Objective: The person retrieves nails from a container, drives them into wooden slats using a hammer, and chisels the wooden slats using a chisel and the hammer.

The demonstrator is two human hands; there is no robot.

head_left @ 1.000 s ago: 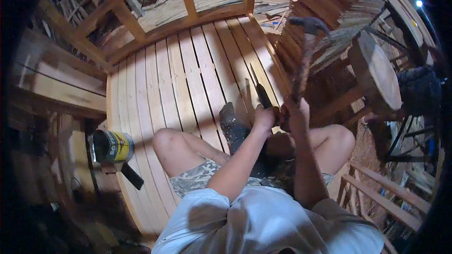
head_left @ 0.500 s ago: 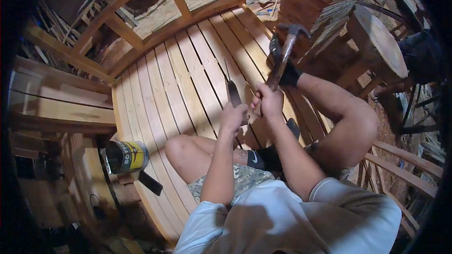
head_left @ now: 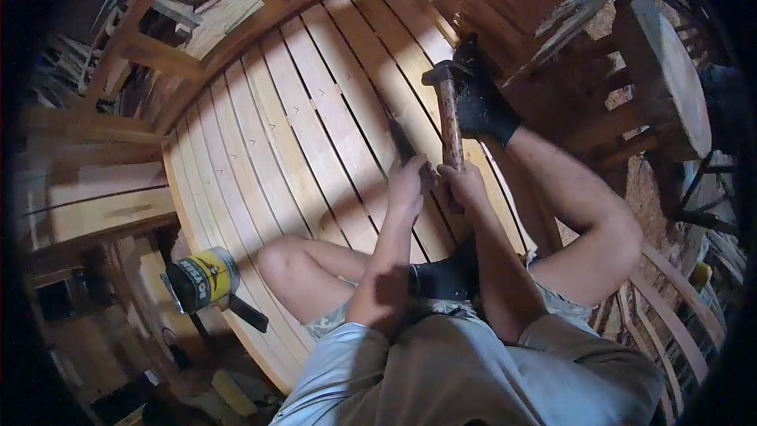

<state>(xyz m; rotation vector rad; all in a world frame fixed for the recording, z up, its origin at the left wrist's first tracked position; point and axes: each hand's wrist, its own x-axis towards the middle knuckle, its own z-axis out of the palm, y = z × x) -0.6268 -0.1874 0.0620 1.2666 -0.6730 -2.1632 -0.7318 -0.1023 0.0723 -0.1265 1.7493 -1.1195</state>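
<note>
My right hand (head_left: 464, 183) is closed around the wooden handle of a hammer (head_left: 449, 122), its metal head up and pointing away from me. My left hand (head_left: 408, 184), beside it, grips a dark-handled tool with a thin blade (head_left: 400, 140); the tip lies over the slats and its exact kind is unclear. Below both hands is a slatted wooden platform (head_left: 315, 134) with small V-shaped marks on several boards. My bent legs rest on it, around the work area.
A yellow-and-black can (head_left: 203, 278) stands at the platform's left edge, beside a dark flat-ended object (head_left: 248, 314). A wooden frame rail (head_left: 260, 20) borders the far side. On the right are a round-topped wooden stool (head_left: 670, 71) and curved wooden strips (head_left: 678, 308).
The hammer head has come down and left, and its handle is more upright. The bladed tool now tilts further left, closer to the boards. My view has shifted a little.
</note>
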